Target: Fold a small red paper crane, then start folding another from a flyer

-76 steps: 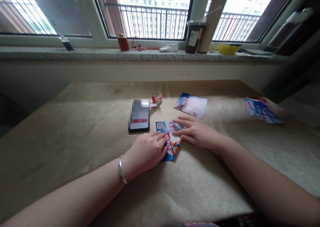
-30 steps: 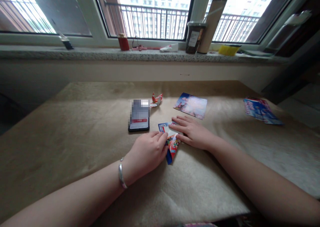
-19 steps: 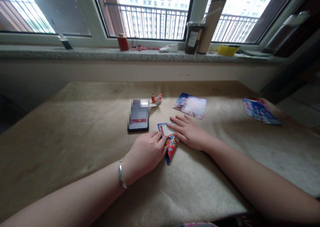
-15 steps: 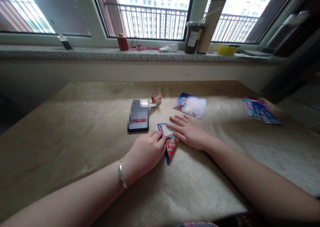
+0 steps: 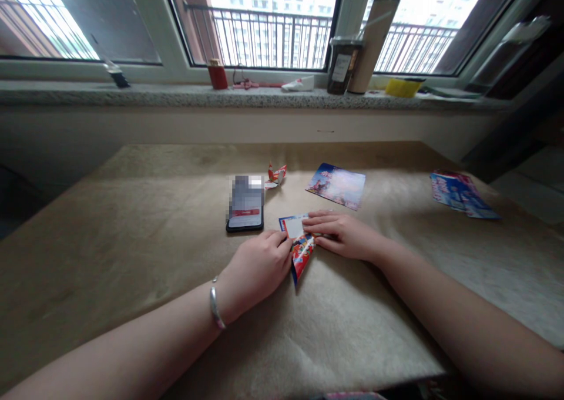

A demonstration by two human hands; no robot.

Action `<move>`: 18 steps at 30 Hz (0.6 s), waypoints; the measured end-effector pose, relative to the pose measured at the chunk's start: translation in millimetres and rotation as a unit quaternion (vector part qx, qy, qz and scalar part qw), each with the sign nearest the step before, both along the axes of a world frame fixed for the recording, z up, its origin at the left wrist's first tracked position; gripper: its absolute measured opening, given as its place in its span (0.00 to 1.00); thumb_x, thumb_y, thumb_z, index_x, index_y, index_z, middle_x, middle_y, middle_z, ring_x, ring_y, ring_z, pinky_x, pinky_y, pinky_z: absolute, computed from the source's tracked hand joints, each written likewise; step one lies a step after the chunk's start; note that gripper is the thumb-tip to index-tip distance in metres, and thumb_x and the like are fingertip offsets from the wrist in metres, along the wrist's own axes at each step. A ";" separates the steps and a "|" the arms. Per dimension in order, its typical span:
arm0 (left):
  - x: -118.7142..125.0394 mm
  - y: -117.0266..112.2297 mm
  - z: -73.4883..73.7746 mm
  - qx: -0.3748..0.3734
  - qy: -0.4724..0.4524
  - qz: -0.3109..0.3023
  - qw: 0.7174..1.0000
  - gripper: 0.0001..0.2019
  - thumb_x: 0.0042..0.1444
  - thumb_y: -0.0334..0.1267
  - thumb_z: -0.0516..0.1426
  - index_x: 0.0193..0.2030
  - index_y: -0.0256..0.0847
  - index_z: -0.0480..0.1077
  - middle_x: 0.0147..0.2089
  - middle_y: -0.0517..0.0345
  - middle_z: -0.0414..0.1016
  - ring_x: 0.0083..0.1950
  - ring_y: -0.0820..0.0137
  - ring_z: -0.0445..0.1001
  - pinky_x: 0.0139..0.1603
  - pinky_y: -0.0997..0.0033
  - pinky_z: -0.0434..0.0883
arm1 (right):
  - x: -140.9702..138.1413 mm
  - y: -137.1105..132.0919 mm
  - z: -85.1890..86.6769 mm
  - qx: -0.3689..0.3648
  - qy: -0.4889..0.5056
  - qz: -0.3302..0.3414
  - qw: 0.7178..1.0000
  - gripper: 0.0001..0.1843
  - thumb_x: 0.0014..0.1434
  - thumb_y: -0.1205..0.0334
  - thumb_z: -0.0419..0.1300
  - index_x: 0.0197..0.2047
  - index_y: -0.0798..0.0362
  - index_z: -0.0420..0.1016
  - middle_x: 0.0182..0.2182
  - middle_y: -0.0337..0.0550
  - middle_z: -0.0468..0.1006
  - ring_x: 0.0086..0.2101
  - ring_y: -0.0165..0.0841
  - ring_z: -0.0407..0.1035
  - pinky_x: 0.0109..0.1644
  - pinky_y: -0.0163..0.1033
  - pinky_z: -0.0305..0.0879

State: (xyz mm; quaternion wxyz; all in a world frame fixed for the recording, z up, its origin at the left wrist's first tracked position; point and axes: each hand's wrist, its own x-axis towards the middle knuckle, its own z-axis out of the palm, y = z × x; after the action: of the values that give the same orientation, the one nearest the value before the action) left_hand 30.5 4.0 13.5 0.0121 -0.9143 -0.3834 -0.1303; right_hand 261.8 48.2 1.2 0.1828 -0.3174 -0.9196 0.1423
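A colourful printed paper, folded to a narrow point toward me, lies on the tan table cover. My left hand, a silver bracelet on its wrist, is curled with its fingertips pinching the paper's left edge. My right hand is tilted on its side, fingers pressed together on the paper's right flap by the white patch. A black phone lies just left of the paper's far end.
A small folded red paper figure sits behind the phone. A blue picture card lies beyond my right hand, and more printed sheets at the far right. The stone windowsill holds a red cup, a jar and a roll.
The paper has grown narrower as its right side came over. My right hand's spread, flat fingers have drawn together and tilted on edge. My left hand has stayed in place.
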 end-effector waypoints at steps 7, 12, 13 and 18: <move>-0.3 0.8 -0.1 -0.003 0.021 -0.004 1.000 0.11 0.62 0.34 0.50 0.47 0.35 0.71 0.45 0.47 0.74 0.48 0.61 0.72 0.48 0.60 0.73 | -1.6 0.6 -0.5 -0.001 -0.016 0.001 1.000 0.19 0.61 0.62 0.54 0.55 0.52 0.71 0.54 0.47 0.72 0.57 0.38 0.61 0.62 0.49 0.57; -1.2 3.2 -1.7 0.014 0.029 -0.013 0.999 0.11 0.62 0.33 0.50 0.47 0.34 0.71 0.44 0.47 0.74 0.48 0.62 0.72 0.48 0.60 0.73 | -2.2 2.0 -3.2 0.007 -0.032 0.000 0.999 0.20 0.62 0.62 0.52 0.56 0.53 0.70 0.55 0.46 0.70 0.58 0.39 0.59 0.63 0.50 0.56; -1.4 3.8 -2.1 0.013 0.029 -0.016 0.999 0.12 0.62 0.33 0.49 0.47 0.34 0.71 0.44 0.47 0.74 0.48 0.62 0.72 0.49 0.59 0.73 | -2.4 2.3 -3.8 0.008 -0.032 0.000 0.999 0.20 0.62 0.62 0.52 0.56 0.52 0.70 0.56 0.45 0.70 0.58 0.39 0.59 0.63 0.50 0.56; -1.1 5.9 -2.6 0.004 0.015 -0.018 1.000 0.12 0.63 0.36 0.49 0.43 0.34 0.72 0.43 0.48 0.74 0.48 0.63 0.72 0.51 0.59 0.72 | -3.9 2.3 -4.4 0.010 -0.028 -0.002 1.000 0.19 0.63 0.62 0.51 0.56 0.51 0.69 0.56 0.44 0.70 0.59 0.39 0.59 0.63 0.50 0.56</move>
State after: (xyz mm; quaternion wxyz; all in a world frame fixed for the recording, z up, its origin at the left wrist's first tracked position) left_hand 29.4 10.0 10.9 0.0196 -0.9230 -0.3656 -0.1183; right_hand 257.9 50.5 -3.2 0.1602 -0.3211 -0.9252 0.1233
